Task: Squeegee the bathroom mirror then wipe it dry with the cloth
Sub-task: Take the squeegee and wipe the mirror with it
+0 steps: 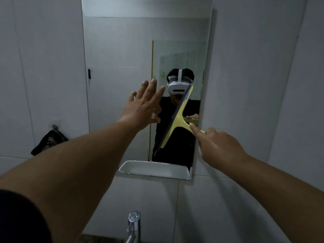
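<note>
- Holding the yellow plastic squeegee [180,120] by its handle, your right hand [217,146] has its fingers wrapped round the grip with the forefinger stretched along the top of it, pointing at the glass.
- Your squeegee is T-shaped: a long yellow head with a dark rubber blade along its edge, tilted steeply so the top end leans right and the bottom end sits lower left.
- Its blade lies against the tall frameless rectangular wall mirror [122,50], low in the right half of the glass, near the right edge.
- Your left hand [145,106] is spread wide, fingers apart and empty, raised in front of the middle of the mirror just left of the squeegee; you cannot tell whether the fingertips touch the glass.
- Your right hand looks wet, with shiny drops on its back.
- A dark crumpled cloth [48,142] hangs from a hook on the white tiled wall [254,67], well apart to the left of the mirror.
- A chrome tap [133,225] stands below, at the bottom edge of the view.
</note>
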